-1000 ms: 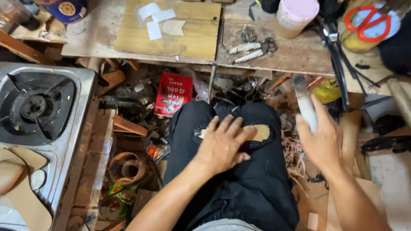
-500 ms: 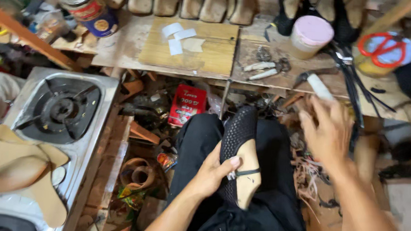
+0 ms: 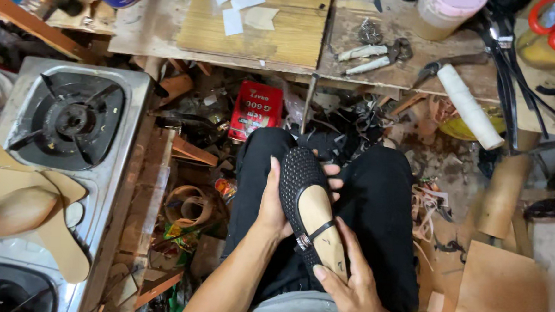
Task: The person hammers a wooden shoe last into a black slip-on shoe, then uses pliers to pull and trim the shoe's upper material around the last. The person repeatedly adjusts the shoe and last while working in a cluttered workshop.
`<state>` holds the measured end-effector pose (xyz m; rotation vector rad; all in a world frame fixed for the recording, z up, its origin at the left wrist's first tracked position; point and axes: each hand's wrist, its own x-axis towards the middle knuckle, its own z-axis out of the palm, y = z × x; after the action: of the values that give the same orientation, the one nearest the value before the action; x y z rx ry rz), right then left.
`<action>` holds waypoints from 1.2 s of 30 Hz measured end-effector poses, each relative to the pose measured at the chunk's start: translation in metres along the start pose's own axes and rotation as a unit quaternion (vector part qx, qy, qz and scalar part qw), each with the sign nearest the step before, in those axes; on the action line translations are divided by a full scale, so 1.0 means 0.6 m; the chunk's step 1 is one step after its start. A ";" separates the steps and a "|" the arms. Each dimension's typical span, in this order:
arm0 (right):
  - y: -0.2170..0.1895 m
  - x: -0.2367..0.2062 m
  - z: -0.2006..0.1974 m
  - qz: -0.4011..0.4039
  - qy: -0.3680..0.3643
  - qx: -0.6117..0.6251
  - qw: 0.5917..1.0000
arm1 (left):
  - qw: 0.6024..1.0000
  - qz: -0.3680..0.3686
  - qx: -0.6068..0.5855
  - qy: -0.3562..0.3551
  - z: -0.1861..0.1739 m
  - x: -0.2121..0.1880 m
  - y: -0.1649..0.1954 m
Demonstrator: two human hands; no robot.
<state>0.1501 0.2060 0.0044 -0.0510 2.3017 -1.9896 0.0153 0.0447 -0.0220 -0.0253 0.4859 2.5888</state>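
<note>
At centre frame, on the lap of the seated person in black trousers (image 3: 382, 212), lies a black perforated flat shoe (image 3: 306, 205) with a tan insole and a thin black strap across the opening; its toe points toward 11 o'clock and its heel toward 5 o'clock. Left hand (image 3: 275, 203) wraps the shoe from the 9 o'clock side, thumb laid along the near edge and fingertips curled around the far side of the toe section, pressed against the mesh. Right hand (image 3: 353, 286) cups the heel from 5 o'clock, thumb resting on the insole near the strap buckle and fingers closed under the heel. Both hands are therefore closed on the shoe. At 12 o'clock from the shoe, a red packet (image 3: 256, 109) lies among leather scraps on the floor. At 1 o'clock, a white roll (image 3: 470, 106) rests at the edge of the wooden workbench (image 3: 384, 47), with pliers (image 3: 374, 53) just beyond it toward 11 o'clock. At 9 o'clock stands a steel gas stove (image 3: 70, 117), and tan insole blanks (image 3: 21, 206) are stacked on its near end at 8 o'clock.
</note>
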 end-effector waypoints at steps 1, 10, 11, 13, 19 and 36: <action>0.000 -0.001 -0.002 -0.032 0.001 -0.033 0.999 | 1.000 0.004 -0.017 -0.012 -0.002 0.006 -0.006; 0.021 -0.009 -0.027 -0.113 -0.139 0.094 0.979 | 0.994 -0.040 -0.092 0.033 -0.065 0.027 -0.026; 0.025 -0.006 -0.027 -0.101 -0.135 0.116 0.979 | 0.992 -0.044 -0.110 0.039 -0.071 0.029 -0.029; 0.030 -0.001 -0.027 -0.078 -0.126 0.157 0.976 | 0.987 -0.052 -0.146 0.050 -0.081 0.032 -0.036; 0.024 0.006 -0.024 -0.017 -0.107 0.213 0.971 | 0.975 -0.080 -0.169 0.122 -0.099 0.030 -0.052; 0.015 0.025 -0.029 0.019 -0.101 0.246 0.964 | 0.961 -0.153 -0.163 0.166 -0.161 0.024 -0.099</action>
<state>0.1340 0.2230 -0.0031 -0.1594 1.6244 -2.3476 0.0242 0.0666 -0.1339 -0.6060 0.1472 2.3327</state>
